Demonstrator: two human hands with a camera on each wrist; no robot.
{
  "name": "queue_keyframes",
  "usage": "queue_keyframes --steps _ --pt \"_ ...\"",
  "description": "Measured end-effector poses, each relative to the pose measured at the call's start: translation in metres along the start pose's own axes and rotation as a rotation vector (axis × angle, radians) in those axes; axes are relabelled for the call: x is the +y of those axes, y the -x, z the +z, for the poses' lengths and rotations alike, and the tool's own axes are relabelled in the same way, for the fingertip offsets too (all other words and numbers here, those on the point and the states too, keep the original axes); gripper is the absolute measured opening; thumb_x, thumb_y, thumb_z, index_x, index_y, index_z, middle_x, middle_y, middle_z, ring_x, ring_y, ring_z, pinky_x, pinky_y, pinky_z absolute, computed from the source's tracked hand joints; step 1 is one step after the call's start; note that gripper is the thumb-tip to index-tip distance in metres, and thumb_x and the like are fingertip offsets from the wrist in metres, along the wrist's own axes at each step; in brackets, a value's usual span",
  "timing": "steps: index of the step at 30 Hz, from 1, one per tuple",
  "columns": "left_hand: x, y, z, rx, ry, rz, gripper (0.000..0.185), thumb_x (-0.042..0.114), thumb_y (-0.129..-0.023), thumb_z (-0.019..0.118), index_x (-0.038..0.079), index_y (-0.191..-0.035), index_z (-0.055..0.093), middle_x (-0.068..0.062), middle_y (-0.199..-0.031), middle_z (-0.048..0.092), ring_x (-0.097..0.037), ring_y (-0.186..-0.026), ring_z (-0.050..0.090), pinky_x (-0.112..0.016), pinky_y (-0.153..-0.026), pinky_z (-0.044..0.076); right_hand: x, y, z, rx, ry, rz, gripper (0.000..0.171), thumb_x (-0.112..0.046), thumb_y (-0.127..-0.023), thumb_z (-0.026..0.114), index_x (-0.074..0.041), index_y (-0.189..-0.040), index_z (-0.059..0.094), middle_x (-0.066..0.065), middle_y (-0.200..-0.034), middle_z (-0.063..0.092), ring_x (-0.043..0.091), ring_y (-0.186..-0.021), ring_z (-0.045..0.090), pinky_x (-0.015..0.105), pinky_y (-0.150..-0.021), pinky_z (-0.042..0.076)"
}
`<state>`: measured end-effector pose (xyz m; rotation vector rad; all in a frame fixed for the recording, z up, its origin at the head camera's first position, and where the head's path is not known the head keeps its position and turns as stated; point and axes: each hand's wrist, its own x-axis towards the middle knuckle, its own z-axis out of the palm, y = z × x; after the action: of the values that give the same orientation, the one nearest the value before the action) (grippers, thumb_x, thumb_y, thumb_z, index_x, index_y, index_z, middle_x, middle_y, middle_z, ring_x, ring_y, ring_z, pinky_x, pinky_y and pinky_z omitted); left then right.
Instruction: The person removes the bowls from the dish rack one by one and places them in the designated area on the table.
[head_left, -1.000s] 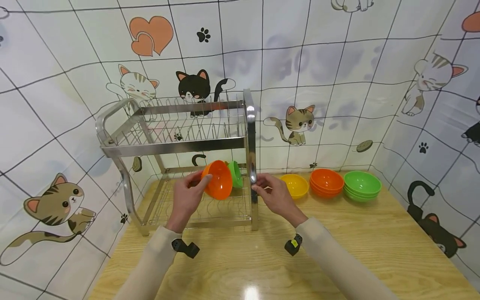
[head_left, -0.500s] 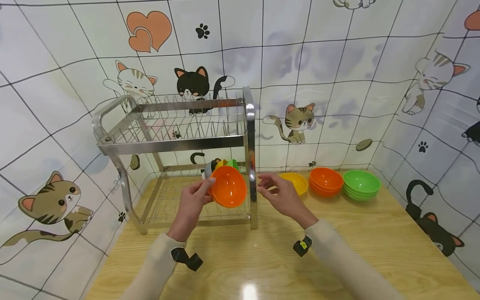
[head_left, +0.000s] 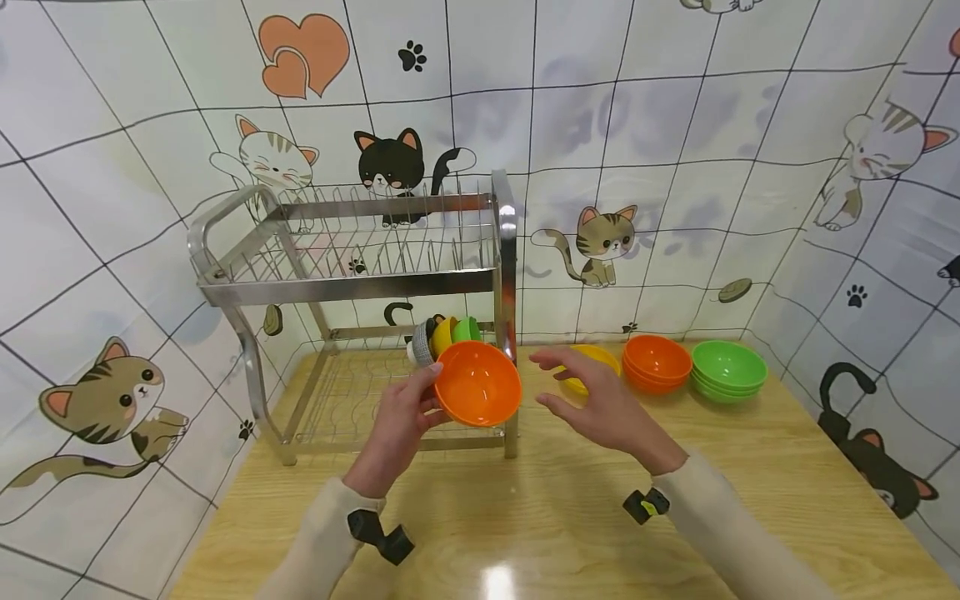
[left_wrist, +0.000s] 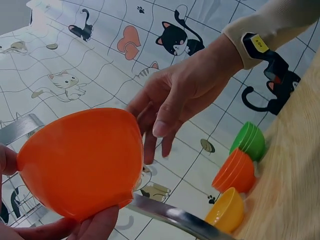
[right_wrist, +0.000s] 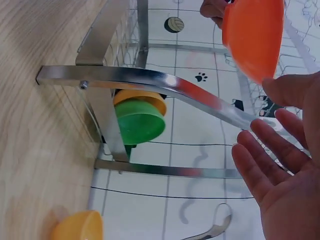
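Observation:
An orange bowl [head_left: 478, 385] is in my left hand [head_left: 393, 429], its inside turned toward the head camera. The left thumb lies at the rim with the fingers beneath, as the left wrist view shows. My right hand [head_left: 603, 404] is to the right of the bowl, apart from it, thumb and fingers spread and holding nothing. Behind the held bowl, on the lower shelf of the metal dish rack [head_left: 352, 287], stand a green bowl [head_left: 467, 330], a yellow bowl [head_left: 444, 335] and a grey-and-white patterned piece [head_left: 422, 343], partly hidden.
To the right of the rack, along the wall, sit a yellow bowl [head_left: 592, 367], a stack of orange bowls [head_left: 657, 363] and a stack of green bowls [head_left: 727, 371]. All are on the wooden table [head_left: 585, 533]. The rack's right post [head_left: 507, 250] rises just behind the held bowl.
My left hand has brought the orange bowl out from the rack, rightward and nearer, its opening now facing me more. The right hand has left the rack post and moved right, its fingers spreading.

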<state>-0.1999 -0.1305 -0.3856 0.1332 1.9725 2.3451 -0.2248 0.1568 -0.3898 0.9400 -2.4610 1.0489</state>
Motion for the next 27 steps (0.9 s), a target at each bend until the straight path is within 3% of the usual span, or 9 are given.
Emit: queue_keyframes --steps 10,17,23,27 --pt "-0.008 0.003 0.012 -0.079 0.079 -0.081 0.055 0.045 -0.104 0.05 0.004 -0.14 0.056 -0.006 -0.117 0.071 -0.019 -0.099 0.071 -0.034 -0.088 0.062 -0.023 0.013 -0.013 -0.065 0.089 -0.265 0.059 -0.018 -0.085 0.085 -0.022 -0.139 0.061 -0.005 -0.144 0.059 0.016 -0.134 0.055 0.034 -0.109 0.051" --pt "-0.016 0.005 0.021 -0.102 0.106 -0.114 0.056 0.045 -0.105 0.046 0.003 -0.141 0.055 -0.006 -0.12 0.069 -0.021 -0.1 0.067 -0.034 -0.088 0.061 -0.033 0.019 -0.021 -0.076 0.147 -0.343 0.054 -0.015 -0.083 0.085 -0.021 -0.132 0.065 -0.005 -0.141 0.061 0.015 -0.13 0.056 0.027 -0.108 0.05" --pt "-0.017 0.005 0.031 -0.137 0.11 -0.133 0.061 0.047 -0.104 0.047 0.002 -0.145 0.05 -0.011 -0.127 0.066 -0.02 -0.103 0.067 -0.034 -0.091 0.061 -0.038 0.02 -0.025 -0.109 0.17 -0.439 0.036 -0.024 -0.091 0.079 -0.02 -0.125 0.068 -0.005 -0.131 0.066 0.013 -0.122 0.062 0.033 -0.103 0.056" --pt "-0.017 0.005 0.036 -0.148 0.12 -0.138 0.061 0.046 -0.104 0.047 0.002 -0.146 0.05 -0.013 -0.129 0.066 -0.019 -0.103 0.067 -0.035 -0.09 0.061 -0.041 0.019 -0.025 -0.107 0.177 -0.519 0.025 -0.023 -0.092 0.079 -0.018 -0.116 0.071 -0.006 -0.119 0.07 0.008 -0.11 0.066 0.034 -0.1 0.057"
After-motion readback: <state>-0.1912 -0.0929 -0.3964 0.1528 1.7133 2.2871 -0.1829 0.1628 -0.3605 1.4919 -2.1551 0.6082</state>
